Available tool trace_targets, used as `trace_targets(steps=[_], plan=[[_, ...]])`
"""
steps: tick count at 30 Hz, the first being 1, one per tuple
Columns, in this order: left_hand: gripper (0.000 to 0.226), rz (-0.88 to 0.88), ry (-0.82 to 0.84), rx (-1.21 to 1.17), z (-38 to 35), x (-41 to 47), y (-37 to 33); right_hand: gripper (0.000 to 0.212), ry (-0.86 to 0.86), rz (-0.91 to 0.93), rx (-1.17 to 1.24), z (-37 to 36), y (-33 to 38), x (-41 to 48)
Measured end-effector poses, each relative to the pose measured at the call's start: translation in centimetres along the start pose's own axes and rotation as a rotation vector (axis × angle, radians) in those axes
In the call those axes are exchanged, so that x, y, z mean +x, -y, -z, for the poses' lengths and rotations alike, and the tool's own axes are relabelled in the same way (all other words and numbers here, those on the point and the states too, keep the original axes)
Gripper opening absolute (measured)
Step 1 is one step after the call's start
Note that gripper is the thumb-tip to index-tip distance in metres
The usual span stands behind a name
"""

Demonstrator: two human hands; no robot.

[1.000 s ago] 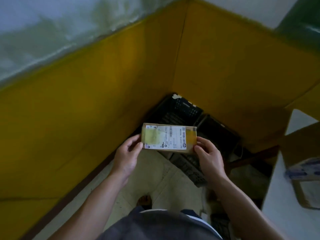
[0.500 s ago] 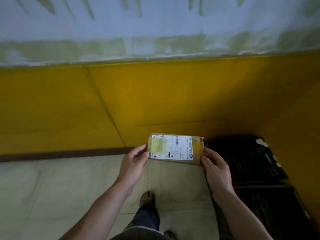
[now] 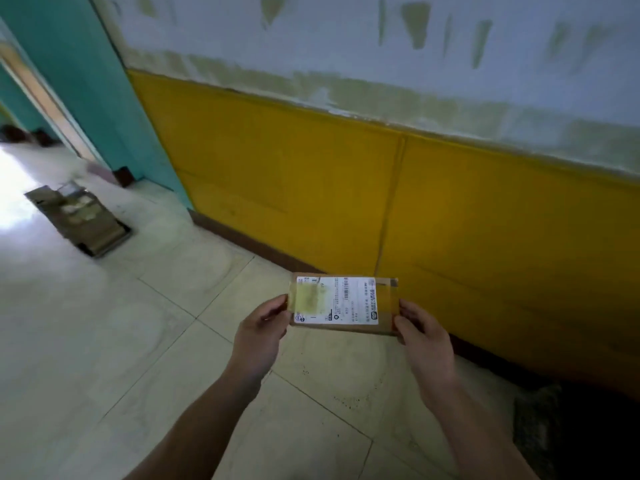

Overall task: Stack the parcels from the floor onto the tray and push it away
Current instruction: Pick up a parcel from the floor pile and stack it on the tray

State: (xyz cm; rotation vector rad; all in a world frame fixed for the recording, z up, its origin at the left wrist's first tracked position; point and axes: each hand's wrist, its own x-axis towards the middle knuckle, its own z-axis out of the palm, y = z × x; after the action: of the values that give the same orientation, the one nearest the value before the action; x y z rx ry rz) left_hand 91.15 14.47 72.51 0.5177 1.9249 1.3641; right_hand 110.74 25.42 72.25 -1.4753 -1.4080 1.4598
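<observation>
Holding a small parcel by its two short ends, I look down on a tiled floor beside a yellow wall. My left hand is curled round the parcel's left end and my right hand round its right end, so both grip it and it hangs in the air between them, label up, clear of the floor and roughly level. Its long axis runs from left to right, across my body and near enough along the line of the wall. The tray lies on the floor well apart from the parcel, ahead and far off to my left, close to a teal door frame where bright light washes over the tiles; a stack of what look like brown boxes sits on it, too blurred to count. My left hand is the nearer of the two to the tray, so I judge that the carry must go leftward and forward, left end leading, before the parcel can be lowered onto the stack. Whether its long axis will match the tray's I cannot tell from this far off. A dark shape fills the floor at my lower right, against the wall; what it is I cannot make out. The push is not yet begun.
</observation>
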Motion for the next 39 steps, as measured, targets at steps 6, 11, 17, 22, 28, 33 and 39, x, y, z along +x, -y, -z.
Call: trace_targets(steps=[6,11,17,22,28,33,39], plan=[[0.030,0.029,-0.210,-0.096,14.3,0.3,2.9,0.026,0.183,0.081,-0.121,-14.1,2.0,-3.6],[0.028,0.048,-0.334,-0.148,26.8,-0.3,5.7,0.024,0.354,0.135,-0.175,-26.5,3.7,-7.7],[0.030,0.067,-0.455,-0.223,36.3,-0.1,7.6,0.026,0.488,0.162,-0.263,-37.0,5.3,-10.5],[0.031,0.106,-0.554,-0.273,42.3,1.5,9.2,0.023,0.584,0.177,-0.301,-45.2,5.7,-10.7],[0.029,0.156,-0.656,-0.287,49.3,6.8,9.7,0.017,0.647,0.143,-0.305,-56.1,6.8,-8.7],[0.025,0.154,-0.730,-0.290,56.5,14.1,8.2,0.016,0.720,0.148,-0.287,-66.9,10.0,-5.4],[0.026,0.200,-0.814,-0.319,63.5,21.3,7.2,0.017,0.808,0.116,-0.294,-78.4,12.9,-2.3]])
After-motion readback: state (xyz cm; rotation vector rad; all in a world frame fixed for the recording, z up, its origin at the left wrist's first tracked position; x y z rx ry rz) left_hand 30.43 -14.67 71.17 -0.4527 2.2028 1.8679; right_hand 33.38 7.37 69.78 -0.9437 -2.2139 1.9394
